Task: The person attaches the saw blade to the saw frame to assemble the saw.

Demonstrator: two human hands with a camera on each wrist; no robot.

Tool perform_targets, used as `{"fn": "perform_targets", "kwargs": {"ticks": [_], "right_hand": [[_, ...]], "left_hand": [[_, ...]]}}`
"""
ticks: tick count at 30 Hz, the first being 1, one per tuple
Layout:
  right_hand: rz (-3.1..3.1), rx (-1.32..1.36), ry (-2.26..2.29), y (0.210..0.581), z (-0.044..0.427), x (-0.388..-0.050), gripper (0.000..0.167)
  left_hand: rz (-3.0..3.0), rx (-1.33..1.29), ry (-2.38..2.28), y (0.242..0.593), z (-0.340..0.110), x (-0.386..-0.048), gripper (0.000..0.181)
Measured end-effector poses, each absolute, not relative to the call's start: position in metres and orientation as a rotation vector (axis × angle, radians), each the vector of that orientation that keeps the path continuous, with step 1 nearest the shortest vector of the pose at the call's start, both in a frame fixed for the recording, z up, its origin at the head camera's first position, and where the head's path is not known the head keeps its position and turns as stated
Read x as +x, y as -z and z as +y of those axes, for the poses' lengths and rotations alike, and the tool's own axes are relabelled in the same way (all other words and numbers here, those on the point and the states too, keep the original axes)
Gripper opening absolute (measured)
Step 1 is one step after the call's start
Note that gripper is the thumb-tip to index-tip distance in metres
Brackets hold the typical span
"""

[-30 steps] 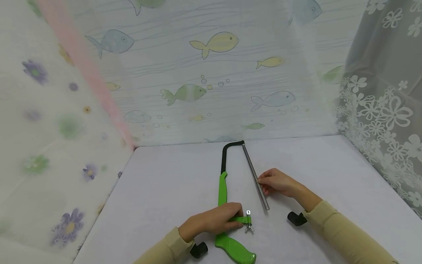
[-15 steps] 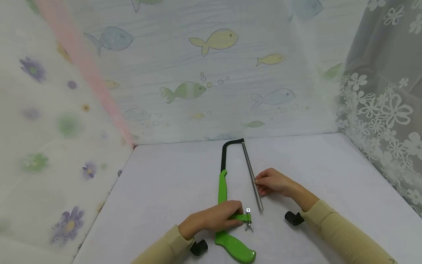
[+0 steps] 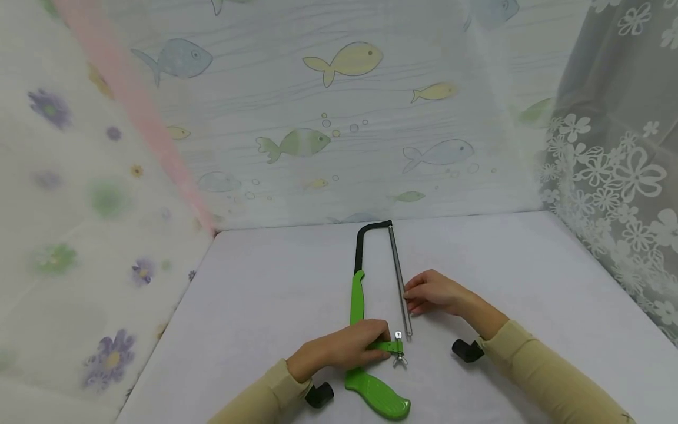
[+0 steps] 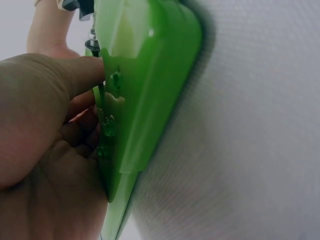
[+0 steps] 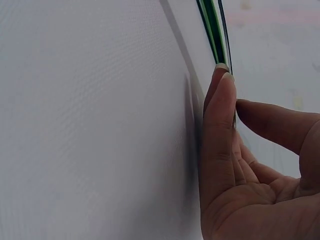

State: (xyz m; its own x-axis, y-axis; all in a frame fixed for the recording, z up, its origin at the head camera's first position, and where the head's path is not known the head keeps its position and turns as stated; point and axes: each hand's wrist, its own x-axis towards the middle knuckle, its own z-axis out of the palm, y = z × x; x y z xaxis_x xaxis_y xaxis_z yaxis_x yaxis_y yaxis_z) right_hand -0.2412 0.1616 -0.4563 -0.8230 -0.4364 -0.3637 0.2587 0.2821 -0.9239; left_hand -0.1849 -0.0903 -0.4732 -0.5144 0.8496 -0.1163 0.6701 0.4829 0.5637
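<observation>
A hacksaw with a green handle (image 3: 378,398) and black front frame (image 3: 359,252) lies on the white table. My left hand (image 3: 349,348) grips the green frame near the bracket (image 3: 396,346), which carries a metal pin and wing nut (image 3: 400,360). In the left wrist view, my left hand (image 4: 45,115) lies against the green body (image 4: 145,90). The grey blade (image 3: 398,274) meets the frame at its far tip; its near end lies beside the pin, apparently apart from it. My right hand (image 3: 436,293) pinches the blade; in the right wrist view, thumb and fingers of my right hand (image 5: 255,175) close on its thin edge.
The white tabletop (image 3: 265,282) ends at a fish-patterned curtain (image 3: 296,118) behind. A floral sheet (image 3: 69,235) hangs at the left and a lace curtain (image 3: 625,176) at the right. Black wrist mounts (image 3: 319,395) sit by both cuffs.
My right hand has moved left, swinging the blade's near end toward the bracket pin. The blade's far end stays at the frame tip. My left hand keeps its grip on the frame.
</observation>
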Motion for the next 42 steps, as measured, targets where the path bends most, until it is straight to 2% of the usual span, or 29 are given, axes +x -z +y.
{"fn": "perform_targets", "kwargs": {"ticks": [36, 42], "right_hand": [[1.926, -0.139, 1.630, 0.462, 0.149, -0.241, 0.027], [2.073, -0.230, 1.552, 0.458, 0.151, -0.234, 0.025]], "left_hand": [[2.353, 1.256, -0.657, 0.474, -0.091, -0.184, 0.010], [2.352, 1.272, -0.655, 0.473, -0.091, -0.184, 0.010]]}}
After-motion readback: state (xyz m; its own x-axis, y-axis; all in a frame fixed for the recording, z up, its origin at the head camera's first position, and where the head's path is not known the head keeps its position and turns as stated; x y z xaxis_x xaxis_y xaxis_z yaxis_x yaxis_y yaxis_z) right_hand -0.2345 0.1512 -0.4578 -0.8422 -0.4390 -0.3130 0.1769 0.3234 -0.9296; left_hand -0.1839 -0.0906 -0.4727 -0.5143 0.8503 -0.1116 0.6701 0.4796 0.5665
